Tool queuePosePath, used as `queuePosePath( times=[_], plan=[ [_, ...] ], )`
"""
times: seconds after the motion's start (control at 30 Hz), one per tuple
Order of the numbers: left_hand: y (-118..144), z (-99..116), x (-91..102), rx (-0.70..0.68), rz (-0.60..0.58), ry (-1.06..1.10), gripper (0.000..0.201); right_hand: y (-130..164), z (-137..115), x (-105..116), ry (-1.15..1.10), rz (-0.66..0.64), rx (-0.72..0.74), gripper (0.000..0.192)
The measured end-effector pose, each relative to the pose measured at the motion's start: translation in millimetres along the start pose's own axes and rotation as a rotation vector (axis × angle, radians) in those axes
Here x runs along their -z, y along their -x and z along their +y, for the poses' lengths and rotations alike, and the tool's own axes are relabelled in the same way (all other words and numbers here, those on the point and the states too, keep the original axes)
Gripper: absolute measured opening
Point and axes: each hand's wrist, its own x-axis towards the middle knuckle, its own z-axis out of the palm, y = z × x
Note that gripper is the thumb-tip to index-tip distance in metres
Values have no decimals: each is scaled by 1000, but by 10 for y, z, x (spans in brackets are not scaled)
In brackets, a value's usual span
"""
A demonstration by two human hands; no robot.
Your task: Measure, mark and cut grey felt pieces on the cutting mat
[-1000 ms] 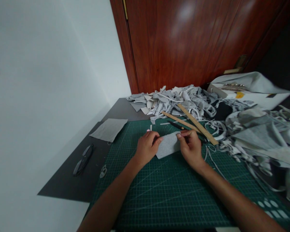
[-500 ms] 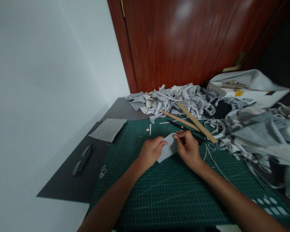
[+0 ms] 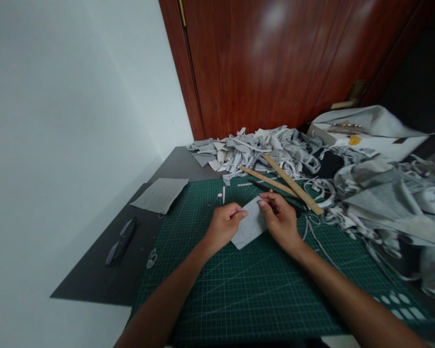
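A small grey fabric piece lies on the green cutting mat, held between both hands. My left hand pinches its left edge with thumb and fingers. My right hand grips its upper right edge, fingers curled over it. Just beyond the hands lie black scissors and two wooden rulers on the mat's far part.
A heap of grey fabric scraps sits at the back by the wooden door. More grey cloth piles up on the right. A flat grey sheet, folded glasses and small snips lie on the dark table at left.
Both hands have turned the grey piece so one corner now points toward me, and have drawn it slightly nearer. The view has shifted a little.
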Motion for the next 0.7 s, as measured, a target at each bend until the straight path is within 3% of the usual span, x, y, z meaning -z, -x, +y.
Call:
queuePosePath(
  times=[0.13,0.2,0.37,0.7],
  plan=[
    [-44,-58,21,19,98,56,39,-66,-44,-18,-264,65,-170,64],
    [-61,-101,25,18,151,78,45,-82,-70,-39,-393,15,-313,75],
    [-57,-172,-16,7,217,114,52,24,-123,-141,-484,-319,-576,56],
    [-39,-65,38,-29,159,-18,36,14,-116,-71,-527,-370,-549,44]
  ],
)
